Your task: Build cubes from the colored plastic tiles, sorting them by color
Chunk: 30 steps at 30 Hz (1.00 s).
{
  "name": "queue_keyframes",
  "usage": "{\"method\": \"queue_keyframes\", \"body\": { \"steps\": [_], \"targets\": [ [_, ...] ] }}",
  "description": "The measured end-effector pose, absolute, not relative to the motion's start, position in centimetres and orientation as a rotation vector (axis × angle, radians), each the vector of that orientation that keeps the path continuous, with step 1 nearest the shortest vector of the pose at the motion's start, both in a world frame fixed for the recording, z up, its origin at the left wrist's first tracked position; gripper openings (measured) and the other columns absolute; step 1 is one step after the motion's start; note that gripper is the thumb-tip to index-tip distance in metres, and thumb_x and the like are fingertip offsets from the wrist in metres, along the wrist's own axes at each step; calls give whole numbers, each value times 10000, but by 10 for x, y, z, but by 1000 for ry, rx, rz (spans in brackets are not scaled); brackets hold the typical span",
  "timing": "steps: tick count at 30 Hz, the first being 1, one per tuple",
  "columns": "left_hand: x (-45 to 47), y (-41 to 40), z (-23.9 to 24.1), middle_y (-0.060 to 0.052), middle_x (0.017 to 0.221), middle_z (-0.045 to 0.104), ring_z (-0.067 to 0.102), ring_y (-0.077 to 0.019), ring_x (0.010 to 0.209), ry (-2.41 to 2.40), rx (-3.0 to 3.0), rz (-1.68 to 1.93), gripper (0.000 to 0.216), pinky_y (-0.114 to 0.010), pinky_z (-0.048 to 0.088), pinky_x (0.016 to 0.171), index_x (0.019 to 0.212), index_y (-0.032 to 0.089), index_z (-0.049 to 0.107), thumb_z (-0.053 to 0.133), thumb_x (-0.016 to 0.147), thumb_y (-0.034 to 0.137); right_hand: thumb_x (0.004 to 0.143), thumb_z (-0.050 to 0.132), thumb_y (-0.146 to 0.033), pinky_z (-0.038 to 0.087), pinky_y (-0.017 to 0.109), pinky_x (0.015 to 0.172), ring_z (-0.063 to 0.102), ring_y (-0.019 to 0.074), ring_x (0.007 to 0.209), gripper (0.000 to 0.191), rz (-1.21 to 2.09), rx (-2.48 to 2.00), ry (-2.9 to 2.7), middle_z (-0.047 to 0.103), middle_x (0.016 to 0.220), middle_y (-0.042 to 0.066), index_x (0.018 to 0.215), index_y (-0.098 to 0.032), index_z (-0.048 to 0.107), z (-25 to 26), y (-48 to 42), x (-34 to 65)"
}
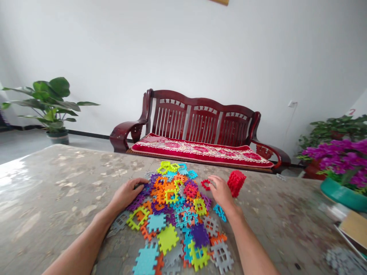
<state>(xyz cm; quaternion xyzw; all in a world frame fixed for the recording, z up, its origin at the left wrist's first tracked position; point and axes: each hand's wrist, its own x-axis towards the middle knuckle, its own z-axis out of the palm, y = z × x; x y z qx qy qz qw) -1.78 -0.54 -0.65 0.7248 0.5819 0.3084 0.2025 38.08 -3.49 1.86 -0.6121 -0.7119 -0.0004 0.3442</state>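
Head view: tiles (168, 238) litter a mottled table (71, 183) before 1 bench (204, 118).

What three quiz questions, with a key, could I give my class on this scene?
1. True or false: the left hand is at the edge of the pile of toothed pieces.
2. Which is nearest the red stack? A. the left hand; B. the right hand; C. the turquoise flowerpot.
3. How many slatted sections make up the backrest of the bench?

Key: 1. True. 2. B. 3. Three.
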Motion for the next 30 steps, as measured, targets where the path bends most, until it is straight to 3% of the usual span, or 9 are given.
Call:
{"method": "queue_keyframes", "body": {
  "steps": [4,9,15,19,24,30],
  "targets": [
    [-17,-7,-3,-29,1079,741,657,-243,1027,1639,2032,848,387,-335,469,952,1009,225,712,455,759,371,814,567,-221,381,395,1054,543,251,1209,371,72,-1751,-1934,610,1283,124,1170,-174,662,0,-32,377],
    [-17,-8,-5,-7,1076,741,657,-230,1024,1627,2038,852,371,-322,463,963,1018,242,707,462,765,359,848,531,-243,444,349,926,621,238,1043,194,27,-1726,-2023,696,1082,78,915,-225,712,3,-37,377],
    [-18,-6,-6,-13,1071,743,657,-231,1019,1615,2034,859,367,-316,470,949,1014,237,709,474,759,358,923,342,-377,457,286,706,659,215,812,376,118,-1837,-1672,725,850,67,916,-232,688,9,-39,374],
    [-18,-5,-7,-12,1074,742,658,-230,1021,1614,2038,849,372,-315,463,963,1021,237,706,465,767,361,886,347,-386,481,305,729,670,231,845,399,200,-1834,-1604,732,847,79,853,-210,704,5,-35,379],
    [-19,-5,-8,-15,1087,737,658,-227,1023,1626,2036,826,382,-310,455,975,1035,229,702,454,775,359,769,492,-275,488,323,841,666,221,938,356,263,-1789,-1613,724,1023,93,1049,-183,692,1,-33,383],
    [-18,-6,-7,-2,1070,743,655,-225,1025,1621,2015,849,356,-311,459,973,1016,250,702,471,767,355,581,476,-92,468,235,593,622,152,660,703,684,-1769,-1736,696,818,4,1265,-197,600,12,-39,387]
  ]
}}
